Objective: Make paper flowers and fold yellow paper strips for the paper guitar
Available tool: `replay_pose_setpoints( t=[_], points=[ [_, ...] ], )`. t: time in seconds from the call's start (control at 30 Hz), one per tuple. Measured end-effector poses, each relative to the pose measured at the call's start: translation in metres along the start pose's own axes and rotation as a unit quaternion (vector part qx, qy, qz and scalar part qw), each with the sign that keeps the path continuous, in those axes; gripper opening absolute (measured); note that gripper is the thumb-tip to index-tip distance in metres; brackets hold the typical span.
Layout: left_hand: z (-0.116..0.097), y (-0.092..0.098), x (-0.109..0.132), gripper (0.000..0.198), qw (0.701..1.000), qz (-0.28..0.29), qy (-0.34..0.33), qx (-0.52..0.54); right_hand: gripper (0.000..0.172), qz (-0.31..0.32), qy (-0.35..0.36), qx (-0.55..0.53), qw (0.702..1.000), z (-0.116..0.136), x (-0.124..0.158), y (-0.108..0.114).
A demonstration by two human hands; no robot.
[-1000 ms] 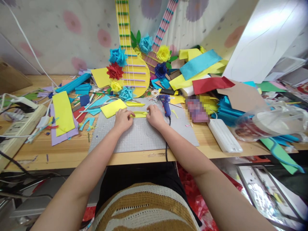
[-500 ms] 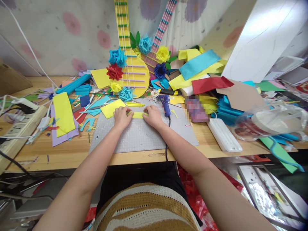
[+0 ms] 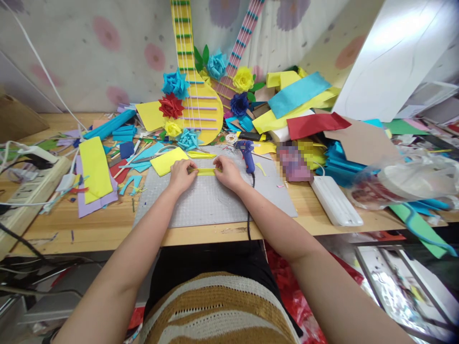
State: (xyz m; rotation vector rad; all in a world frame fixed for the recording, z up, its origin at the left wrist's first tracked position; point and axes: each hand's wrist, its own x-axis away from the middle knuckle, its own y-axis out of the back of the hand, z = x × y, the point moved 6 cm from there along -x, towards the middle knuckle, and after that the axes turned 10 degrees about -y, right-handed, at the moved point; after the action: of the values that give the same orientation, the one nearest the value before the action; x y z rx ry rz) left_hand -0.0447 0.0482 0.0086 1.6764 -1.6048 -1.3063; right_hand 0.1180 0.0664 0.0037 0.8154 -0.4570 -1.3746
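Observation:
A narrow strip of yellow paper (image 3: 206, 171) stretches between my two hands, just over the grey cutting mat (image 3: 208, 205). My left hand (image 3: 182, 176) pinches its left end; my right hand (image 3: 227, 173) grips the right end, with the fingertips curled over it. Both thumbs are partly hidden. A yellow sheet (image 3: 168, 161) lies beside my left hand, and a folded yellow piece (image 3: 201, 155) rests just behind the strip. To the right of my right hand is a blue glue gun (image 3: 245, 155), its black cord running off the front edge.
Behind the mat stand a yellow paper guitar (image 3: 206, 112) and a pink one (image 3: 236, 62), both with paper flowers. Scissors (image 3: 158, 155) lie among scraps at left. A power strip (image 3: 32, 191) sits far left; a white box-shaped device (image 3: 337, 200) and piled coloured sheets (image 3: 299, 95) are right.
The yellow strip now looks narrower between my hands, as if folded or tilted. My hands have barely shifted, and the things around them stay where they were.

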Motion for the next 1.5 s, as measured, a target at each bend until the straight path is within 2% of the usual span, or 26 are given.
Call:
replay_pose_setpoints(
  t=[0.13, 0.37, 0.47, 0.63, 0.93, 1.1, 1.3, 1.4, 1.5],
  points=[
    [-0.002, 0.002, 0.001, 0.003, 1.0, -0.001, -0.016, -0.007, 0.023, 0.011, 0.04, 0.02, 0.999, 0.005, 0.003, 0.0],
    [-0.005, 0.005, 0.003, 0.015, 0.998, 0.009, -0.034, -0.058, 0.018, 0.046, 0.059, 0.058, 0.995, 0.009, 0.008, -0.003],
    [-0.007, 0.005, 0.004, 0.016, 0.997, 0.006, -0.041, -0.066, 0.013, 0.049, 0.049, 0.071, 0.995, 0.012, 0.009, -0.002],
    [-0.013, 0.002, 0.003, 0.019, 0.995, 0.003, -0.076, -0.071, 0.016, 0.032, 0.019, 0.087, 0.996, 0.011, 0.009, 0.001],
    [-0.02, 0.006, 0.007, 0.008, 0.992, -0.008, -0.108, -0.064, 0.013, 0.046, 0.058, 0.102, 0.992, 0.014, 0.013, -0.002],
    [-0.014, 0.004, 0.004, 0.027, 0.994, -0.007, -0.087, -0.067, 0.011, 0.049, 0.079, 0.089, 0.992, 0.016, 0.014, -0.003],
    [-0.011, -0.003, 0.003, 0.015, 0.993, 0.014, -0.104, -0.049, 0.011, 0.056, 0.049, 0.09, 0.993, 0.015, 0.013, -0.003],
    [-0.012, -0.005, 0.004, 0.015, 0.992, 0.032, -0.118, -0.044, 0.015, 0.062, 0.052, 0.094, 0.992, 0.015, 0.014, -0.003],
    [-0.015, -0.005, 0.006, 0.012, 0.989, 0.044, -0.132, -0.044, 0.013, 0.074, 0.063, 0.088, 0.991, 0.015, 0.015, -0.006]
  ],
)
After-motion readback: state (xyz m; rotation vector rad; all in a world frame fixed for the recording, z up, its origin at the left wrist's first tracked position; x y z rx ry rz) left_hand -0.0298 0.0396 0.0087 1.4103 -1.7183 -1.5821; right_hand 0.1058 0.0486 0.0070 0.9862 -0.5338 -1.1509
